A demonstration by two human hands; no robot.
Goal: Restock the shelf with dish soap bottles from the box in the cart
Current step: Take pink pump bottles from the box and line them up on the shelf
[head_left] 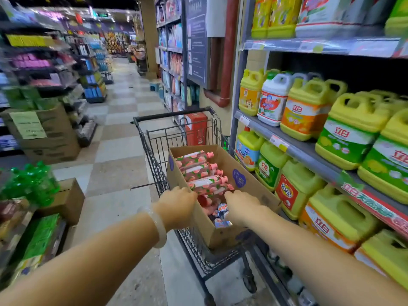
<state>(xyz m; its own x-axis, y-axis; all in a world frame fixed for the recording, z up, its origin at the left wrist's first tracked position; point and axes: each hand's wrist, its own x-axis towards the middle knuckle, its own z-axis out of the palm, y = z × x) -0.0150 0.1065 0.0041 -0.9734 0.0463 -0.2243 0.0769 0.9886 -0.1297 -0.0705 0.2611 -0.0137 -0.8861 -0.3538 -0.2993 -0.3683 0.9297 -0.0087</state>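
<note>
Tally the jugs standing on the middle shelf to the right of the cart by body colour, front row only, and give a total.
Front row of the middle shelf; jugs behind are too hidden to count.
Yellow jugs: 4
White jug: 1
Total: 5
The rightmost yellow one is cut by the frame edge.

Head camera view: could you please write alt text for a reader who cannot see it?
Two hands reach into a cardboard box of pink peach-print bottles in a shopping cart: left hand on the box's near-left edge, right hand over the bottles. Shelves of yellow detergent jugs stand to the right.
</note>
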